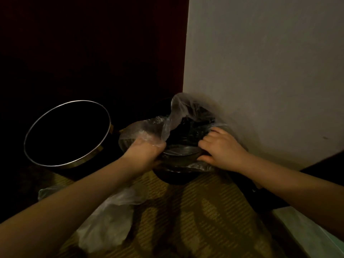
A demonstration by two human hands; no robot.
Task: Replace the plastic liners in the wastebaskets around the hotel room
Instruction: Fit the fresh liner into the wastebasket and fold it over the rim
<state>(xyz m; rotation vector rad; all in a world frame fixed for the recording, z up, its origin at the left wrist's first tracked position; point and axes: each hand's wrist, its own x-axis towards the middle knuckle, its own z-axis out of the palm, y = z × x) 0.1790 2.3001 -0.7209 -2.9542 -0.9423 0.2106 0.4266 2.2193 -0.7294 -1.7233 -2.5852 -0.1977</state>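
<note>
A dark round wastebasket [176,175] stands on the carpet against the pale wall. A clear plastic liner [173,112] billows up over its mouth and drapes round the rim. My left hand [145,151] grips the liner at the rim's left side. My right hand [221,148] has its fingers curled over the liner at the rim's right side. A second dark wastebasket [29,138] with a metal rim, tilted toward me and bare inside, stands to the left. Another clear plastic bag [106,224] lies crumpled on the carpet under my left forearm.
A pale wall [270,71] rises behind the basket, with a dark red panel [93,43] to its left. The patterned carpet [195,220] covers the floor. A dark furniture edge [323,162] and a pale surface [307,233] sit at the lower right.
</note>
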